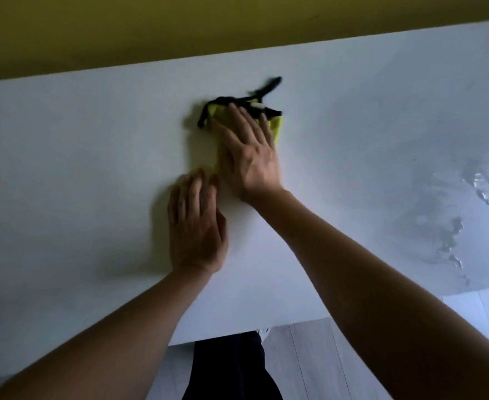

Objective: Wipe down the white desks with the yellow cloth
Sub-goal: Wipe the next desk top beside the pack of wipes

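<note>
An olive-yellow wall (pixel 122 30) rises behind, and pale plank flooring (pixel 309 356) (grey-white) lies below.

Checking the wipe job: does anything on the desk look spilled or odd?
Yes. Wet streaks and droplets glisten on the white desk's right side, away from the yellow cloth under the right hand. Nothing looks damaged.

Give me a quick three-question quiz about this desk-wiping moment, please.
1. True or false: the right hand presses flat on the yellow cloth.
2. Where does the left hand rest? A) on the cloth B) on the bare white desk C) off the desk
3. Fill in: wet streaks show on the desk's ____ side.

Key: 1 true; 2 B; 3 right.
</note>
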Tool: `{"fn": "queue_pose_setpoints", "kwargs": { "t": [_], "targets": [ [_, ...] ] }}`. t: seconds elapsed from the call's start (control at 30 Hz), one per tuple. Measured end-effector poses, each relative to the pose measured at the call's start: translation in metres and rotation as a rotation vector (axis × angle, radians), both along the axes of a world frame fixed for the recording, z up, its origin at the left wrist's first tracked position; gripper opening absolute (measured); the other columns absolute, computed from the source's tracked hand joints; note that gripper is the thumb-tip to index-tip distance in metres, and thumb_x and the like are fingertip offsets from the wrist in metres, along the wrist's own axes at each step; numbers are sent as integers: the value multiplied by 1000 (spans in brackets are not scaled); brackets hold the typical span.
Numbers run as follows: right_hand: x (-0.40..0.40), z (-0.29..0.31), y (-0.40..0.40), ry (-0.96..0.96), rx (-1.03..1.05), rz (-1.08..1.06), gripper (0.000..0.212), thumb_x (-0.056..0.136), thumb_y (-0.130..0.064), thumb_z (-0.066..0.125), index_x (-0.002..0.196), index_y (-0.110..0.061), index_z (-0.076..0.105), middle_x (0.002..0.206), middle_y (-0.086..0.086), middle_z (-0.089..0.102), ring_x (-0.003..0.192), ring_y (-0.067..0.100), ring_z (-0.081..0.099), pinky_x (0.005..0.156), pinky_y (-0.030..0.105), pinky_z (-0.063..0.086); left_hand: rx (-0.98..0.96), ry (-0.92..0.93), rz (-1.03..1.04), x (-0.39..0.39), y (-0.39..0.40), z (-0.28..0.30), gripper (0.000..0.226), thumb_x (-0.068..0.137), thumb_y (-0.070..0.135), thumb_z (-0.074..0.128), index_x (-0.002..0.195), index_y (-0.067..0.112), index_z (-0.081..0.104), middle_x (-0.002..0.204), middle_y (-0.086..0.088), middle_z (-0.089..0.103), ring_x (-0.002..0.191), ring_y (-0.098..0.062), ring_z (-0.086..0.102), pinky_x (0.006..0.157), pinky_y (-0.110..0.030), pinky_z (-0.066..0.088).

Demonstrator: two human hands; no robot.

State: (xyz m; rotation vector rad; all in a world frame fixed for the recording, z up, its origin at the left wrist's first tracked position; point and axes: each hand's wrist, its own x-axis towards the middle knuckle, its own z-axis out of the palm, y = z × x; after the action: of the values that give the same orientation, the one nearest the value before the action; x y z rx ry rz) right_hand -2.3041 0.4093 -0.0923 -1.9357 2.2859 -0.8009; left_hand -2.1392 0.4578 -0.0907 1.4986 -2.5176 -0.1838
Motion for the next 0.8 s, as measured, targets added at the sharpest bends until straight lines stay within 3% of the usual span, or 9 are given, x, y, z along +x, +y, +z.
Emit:
{"fn": "queue_pose_setpoints", "kwargs": {
  "t": [0.07,0.13,0.27,0.4,0.5,0.6,0.7,0.8],
  "targets": [
    [-16,-1,-5,51,49,129,47,101,-31,46,147,-24,53,160,10,39,150,26,32,125,49,16,2,-5,-10,-2,-1,2,59,96,19,42,154,9,47,162,-18,40,152,-39,35,127,-53,23],
    [-51,-4,-3,60,61,128,49,100,-31,47,148,-24,51,159,9,40,149,28,33,125,49,17,6,10,1,-4,-3,7,55,94,18,46,148,9,52,157,-19,45,145,-41,40,123,-52,28],
    [-142,-5,-1,32,-50,-319,51,90,-19,53,140,-26,59,150,10,50,138,33,45,116,47,31,-15,65,-19,-21,-42,15,42,89,20,51,127,7,61,135,-21,57,122,-45,53,109,-53,36],
    [-185,9,-2,-68,131,-670,55,95,-34,41,150,-30,47,163,8,31,151,29,23,125,40,11,-6,67,16,-48,-103,9,59,95,25,43,150,6,48,162,-17,41,147,-42,38,124,-52,25],
    [-165,6,-24,-13,137,-760,51,96,-31,44,147,-28,51,161,9,35,149,28,28,123,40,13,2,84,33,-60,-118,0,63,98,28,39,156,4,41,166,-17,35,154,-39,30,128,-51,19],
    [-121,3,-62,84,-33,-419,47,86,-21,53,131,-29,66,147,4,54,135,27,47,113,42,31,-36,83,38,-62,-117,-4,62,97,26,41,155,3,43,164,-18,38,153,-39,32,128,-50,20],
    [-60,1,-95,36,7,-27,47,91,-28,53,137,-25,62,153,10,48,145,29,39,120,48,24,-54,42,45,-60,-118,-4,59,100,27,41,154,4,44,164,-18,39,153,-39,33,128,-50,20],
    [-50,0,-108,67,88,128,47,99,-35,45,144,-26,55,159,10,39,149,27,33,124,48,17,-51,25,45,-59,-119,-1,59,101,27,42,155,4,43,164,-18,38,152,-39,33,128,-49,22]
  ]
}}
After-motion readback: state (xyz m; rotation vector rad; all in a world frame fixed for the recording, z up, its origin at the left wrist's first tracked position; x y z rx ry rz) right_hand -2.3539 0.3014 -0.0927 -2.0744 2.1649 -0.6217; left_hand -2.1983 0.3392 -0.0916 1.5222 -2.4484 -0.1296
